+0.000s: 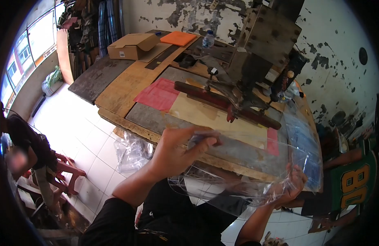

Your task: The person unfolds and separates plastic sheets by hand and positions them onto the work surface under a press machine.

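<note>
In the head view a clear plastic sheet [226, 184] sags between my hands in front of the worktable. My left hand [183, 147] pinches its left end, thumb and fingers closed, just over the table's front edge. At the right, my right hand [288, 186] grips the other end, partly seen through the film. Beyond my hands stands a press machine [265, 49], its long reddish-brown bar [197, 92] above a cream sheet [216, 117] on the grey metal bed [152, 119]. Pink sheets [158, 93] lie at both ends of the cream one.
Farther back on the table are a cardboard box [130, 46], an orange sheet [178, 38] and a plastic bottle [208, 39]. Clear plastic sheets [302, 143] cover its right end. One person [27, 143] is at far left by a red stool [70, 174]; another, in a green jersey [355, 182], is at right.
</note>
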`<action>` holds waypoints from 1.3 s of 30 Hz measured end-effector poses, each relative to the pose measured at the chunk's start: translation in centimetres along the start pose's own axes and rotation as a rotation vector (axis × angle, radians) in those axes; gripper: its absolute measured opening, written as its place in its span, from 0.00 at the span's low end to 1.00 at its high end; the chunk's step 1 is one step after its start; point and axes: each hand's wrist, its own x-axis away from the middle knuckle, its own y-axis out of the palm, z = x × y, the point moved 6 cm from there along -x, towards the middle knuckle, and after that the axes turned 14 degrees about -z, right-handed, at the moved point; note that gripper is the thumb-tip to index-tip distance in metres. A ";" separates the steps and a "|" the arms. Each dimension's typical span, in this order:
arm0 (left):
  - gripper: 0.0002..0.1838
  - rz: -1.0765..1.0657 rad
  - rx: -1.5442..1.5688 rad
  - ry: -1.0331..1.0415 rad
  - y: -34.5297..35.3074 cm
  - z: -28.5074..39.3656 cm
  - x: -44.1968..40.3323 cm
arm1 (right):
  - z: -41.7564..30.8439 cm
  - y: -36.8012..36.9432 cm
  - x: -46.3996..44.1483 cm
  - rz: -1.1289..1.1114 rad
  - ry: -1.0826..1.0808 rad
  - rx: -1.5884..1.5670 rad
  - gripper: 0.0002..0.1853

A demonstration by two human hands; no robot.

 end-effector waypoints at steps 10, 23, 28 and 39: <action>0.31 -0.186 -0.221 -0.100 4.4 -0.3 3.5 | -2.9 4.3 -1.4 -0.341 0.166 0.132 0.12; 0.46 -0.344 0.010 -0.190 10.1 -0.2 4.6 | -7.4 7.9 -2.7 -0.614 -0.001 0.030 0.14; 0.24 -0.326 0.009 -0.270 8.7 -0.6 3.6 | -7.3 8.5 -1.9 -0.738 -0.008 -0.070 0.24; 0.22 -0.259 0.407 -0.201 2.0 -1.6 3.2 | -5.9 9.0 3.6 -1.295 0.540 -0.144 0.60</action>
